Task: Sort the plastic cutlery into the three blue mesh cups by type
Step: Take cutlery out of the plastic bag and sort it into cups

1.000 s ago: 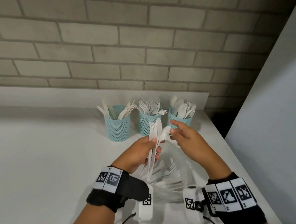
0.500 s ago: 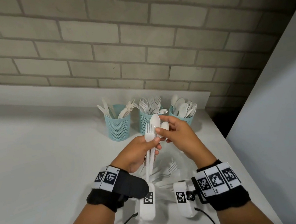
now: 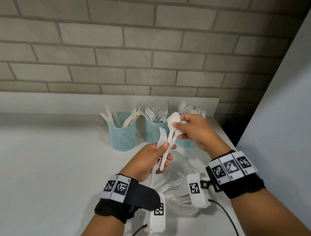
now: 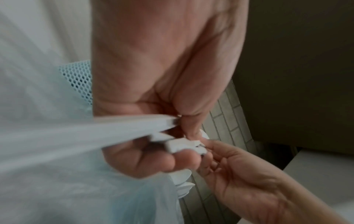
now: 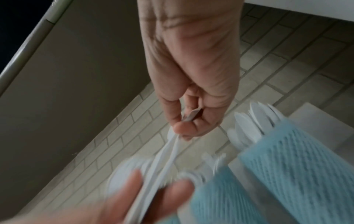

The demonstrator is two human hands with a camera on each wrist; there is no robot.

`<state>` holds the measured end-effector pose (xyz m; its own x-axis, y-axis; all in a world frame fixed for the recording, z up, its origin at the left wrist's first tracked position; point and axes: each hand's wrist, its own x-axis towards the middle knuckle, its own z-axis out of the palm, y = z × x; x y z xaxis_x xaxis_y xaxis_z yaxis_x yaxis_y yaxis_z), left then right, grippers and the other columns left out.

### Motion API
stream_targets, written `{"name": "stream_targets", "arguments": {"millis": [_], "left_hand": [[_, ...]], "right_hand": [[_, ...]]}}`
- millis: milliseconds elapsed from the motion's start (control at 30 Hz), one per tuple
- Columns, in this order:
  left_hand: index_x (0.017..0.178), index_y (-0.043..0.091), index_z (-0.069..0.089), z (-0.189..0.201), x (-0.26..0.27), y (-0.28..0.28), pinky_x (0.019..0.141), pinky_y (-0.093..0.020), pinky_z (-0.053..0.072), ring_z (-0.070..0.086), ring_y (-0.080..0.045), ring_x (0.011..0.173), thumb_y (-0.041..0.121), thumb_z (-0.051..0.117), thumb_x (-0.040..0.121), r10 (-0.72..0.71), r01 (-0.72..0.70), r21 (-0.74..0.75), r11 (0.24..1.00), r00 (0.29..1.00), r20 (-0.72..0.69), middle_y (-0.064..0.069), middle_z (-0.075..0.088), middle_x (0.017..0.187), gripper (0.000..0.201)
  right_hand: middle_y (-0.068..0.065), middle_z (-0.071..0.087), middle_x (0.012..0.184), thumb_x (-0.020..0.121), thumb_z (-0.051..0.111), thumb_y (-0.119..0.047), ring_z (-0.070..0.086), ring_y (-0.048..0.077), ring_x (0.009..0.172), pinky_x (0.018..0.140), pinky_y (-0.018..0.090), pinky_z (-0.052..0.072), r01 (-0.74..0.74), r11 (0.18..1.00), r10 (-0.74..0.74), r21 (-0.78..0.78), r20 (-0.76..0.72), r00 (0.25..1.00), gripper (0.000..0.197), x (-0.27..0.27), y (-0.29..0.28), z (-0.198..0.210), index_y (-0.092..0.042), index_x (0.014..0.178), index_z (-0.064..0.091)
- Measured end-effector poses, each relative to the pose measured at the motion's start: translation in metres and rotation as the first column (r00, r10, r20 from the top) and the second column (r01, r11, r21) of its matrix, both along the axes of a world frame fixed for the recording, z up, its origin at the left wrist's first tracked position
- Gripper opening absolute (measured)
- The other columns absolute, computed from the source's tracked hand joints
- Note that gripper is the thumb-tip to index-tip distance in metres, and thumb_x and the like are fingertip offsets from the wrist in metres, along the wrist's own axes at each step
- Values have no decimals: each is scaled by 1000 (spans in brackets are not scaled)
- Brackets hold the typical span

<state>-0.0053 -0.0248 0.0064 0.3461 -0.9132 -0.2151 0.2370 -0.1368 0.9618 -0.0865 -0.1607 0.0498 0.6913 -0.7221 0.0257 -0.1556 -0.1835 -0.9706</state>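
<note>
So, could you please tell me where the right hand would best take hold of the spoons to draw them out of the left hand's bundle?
Probably at the spoons' bowls, from above right: they stick up past the left hand, which grips the handles with the forks.

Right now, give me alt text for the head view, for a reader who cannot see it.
Over a white table, the left hand grips a bundle of white plastic forks and spoons while the right hand pinches a white plastic spoon from it. Behind stand three blue mesh cups of sorted cutlery against a grey brick wall.
</note>
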Motion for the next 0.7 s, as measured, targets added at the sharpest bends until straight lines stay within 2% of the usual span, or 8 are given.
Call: {"name": "stream_targets", "arguments": {"millis": [167, 267, 333, 400, 500, 567, 633, 700], "left_hand": [[102, 15, 64, 3, 4, -6, 49, -15, 34, 38, -6, 52, 28, 40, 100, 79, -81, 34, 996, 996, 44, 3, 46, 66, 28], [102, 13, 61, 4, 5, -10, 45, -14, 27, 31, -6, 51, 27, 38, 101, 103, -104, 35, 994, 994, 38, 3, 40, 64, 27], [103, 13, 58, 4, 5, -12, 43, -14, 23, 28, -5, 48, 28, 39, 101, 109, -110, 43, 993, 994, 31, 4, 38, 63, 25], [103, 14, 54, 4, 5, -15, 42, -14, 22, 28, -4, 44, 25, 41, 100, 130, -129, 60, 990, 991, -8, 3, 39, 62, 18], [98, 16, 46, 6, 6, -18, 43, -16, 23, 31, -6, 48, 18, 45, 98, 171, -163, 66, 984, 976, -136, 1, 43, 65, 3], [98, 15, 49, 6, 7, -17, 49, -19, 27, 36, -8, 54, 12, 43, 97, 193, -185, 59, 981, 961, -199, -1, 50, 69, 7], [101, 13, 53, 6, 9, -15, 54, -22, 29, 40, -9, 60, 9, 40, 96, 203, -198, 46, 979, 953, -226, -3, 56, 74, 15], [102, 10, 56, 7, 10, -13, 56, -22, 30, 42, -8, 62, 10, 38, 97, 201, -201, 22, 979, 951, -237, -3, 59, 77, 19]], "right_hand": [[4, 63, 86, 88, 60, -8, 58, 3, 45, 41, 10, 45, 356, 926, -342, -125, 120, 932, 19, 0, -47, 41, -7, 106, 63], [8, 60, 99, 89, 58, -8, 62, 13, 70, 47, 10, 50, 516, 832, -464, -204, 257, 848, 25, -2, -63, 54, -1, 113, 60], [7, 60, 100, 90, 57, -10, 59, 17, 82, 61, 19, 57, 564, 770, -489, -299, 292, 822, 24, -1, -67, 52, -1, 112, 60], [7, 63, 97, 91, 55, -13, 58, 16, 83, 73, 29, 55, 554, 722, -472, -414, 290, 833, 21, 3, -67, 44, -2, 108, 61], [12, 66, 101, 93, 53, -17, 57, 17, 84, 73, 21, 40, 492, 657, -432, -571, 249, 867, 20, 11, -66, 28, -4, 105, 63], [13, 65, 104, 93, 53, -16, 59, 21, 88, 74, 21, 39, 444, 640, -418, -627, 201, 886, 21, 16, -66, 18, -2, 106, 63], [16, 65, 104, 93, 53, -16, 61, 28, 93, 76, 27, 44, 381, 646, -406, -662, 125, 905, 22, 21, -67, 7, -3, 107, 63], [18, 65, 104, 93, 52, -18, 57, 33, 100, 82, 33, 45, 272, 643, -421, -716, -33, 907, 23, 23, -67, -3, -4, 109, 63]]}}
